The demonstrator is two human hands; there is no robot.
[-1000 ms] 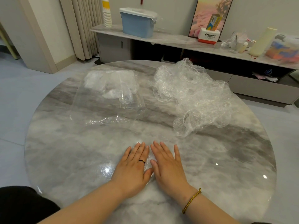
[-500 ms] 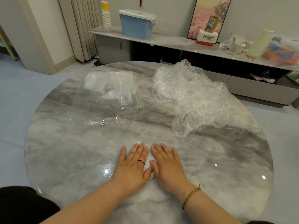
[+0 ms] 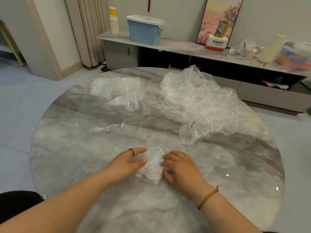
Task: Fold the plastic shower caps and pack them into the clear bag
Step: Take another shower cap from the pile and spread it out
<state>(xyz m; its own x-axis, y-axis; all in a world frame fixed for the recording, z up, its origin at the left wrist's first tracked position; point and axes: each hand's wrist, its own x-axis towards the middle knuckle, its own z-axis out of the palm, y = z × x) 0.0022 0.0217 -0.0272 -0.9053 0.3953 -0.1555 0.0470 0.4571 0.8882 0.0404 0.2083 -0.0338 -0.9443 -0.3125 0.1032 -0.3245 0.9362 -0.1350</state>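
Observation:
A small folded shower cap (image 3: pixel 153 163) lies on the round marble table (image 3: pixel 67 148) near its front. My left hand (image 3: pixel 128 161) touches the cap's left side with curled fingers, and my right hand (image 3: pixel 180 165) touches its right side. A loose heap of crumpled clear shower caps (image 3: pixel 202 101) sits at the back right. At the back left the clear bag (image 3: pixel 116 105) lies flat, holding some folded white caps (image 3: pixel 116 91) at its far end, its mouth towards me.
Behind the table runs a low marble-topped cabinet (image 3: pixel 176 46) with a blue bin (image 3: pixel 144 30), stacked paper cups (image 3: pixel 114 21), a Panasonic box (image 3: pixel 217 42) and other clutter. A curtain (image 3: pixel 90 27) hangs at the back left. Pale floor surrounds the table.
Both hands lay flat side by side pressing on the table. They have now parted and curled, and the small folded cap shows between them.

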